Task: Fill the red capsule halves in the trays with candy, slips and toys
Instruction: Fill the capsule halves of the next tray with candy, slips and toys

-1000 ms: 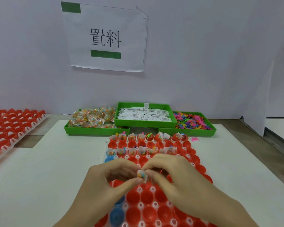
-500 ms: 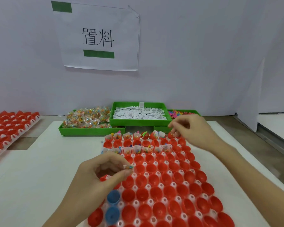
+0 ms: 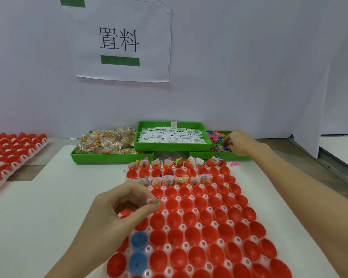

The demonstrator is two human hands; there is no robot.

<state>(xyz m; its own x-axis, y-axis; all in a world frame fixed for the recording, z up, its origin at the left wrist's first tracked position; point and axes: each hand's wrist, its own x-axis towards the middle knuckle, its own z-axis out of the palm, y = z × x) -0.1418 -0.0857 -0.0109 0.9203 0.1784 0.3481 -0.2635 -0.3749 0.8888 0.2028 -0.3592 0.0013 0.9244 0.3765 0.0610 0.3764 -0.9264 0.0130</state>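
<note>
A white tray (image 3: pixel 206 224) of red capsule halves (image 3: pixel 206 203) lies in front of me; the far row and the third row hold candy, slips and toys. My left hand (image 3: pixel 117 215) hovers over the tray's left side, pinching a small candy packet with a slip (image 3: pixel 153 201) between thumb and fingers. My right hand (image 3: pixel 239 142) reaches into the green toy bin (image 3: pixel 219 155) at the back right, fingers curled among the coloured toys (image 3: pixel 217 140). What those fingers hold is hidden. Two blue halves (image 3: pixel 139 239) sit at the tray's near left.
Green bins of candy packets (image 3: pixel 107 142) and of paper slips (image 3: pixel 173 135) stand at the back. A second tray of red halves (image 3: pixel 8 155) lies at the far left. A pink toy (image 3: pixel 234 163) lies loose on the white board. A paper sign hangs on the wall.
My right hand left the packet and moved back-right from the tray's far row into the toy bin. My left hand keeps the packet in about the same place.
</note>
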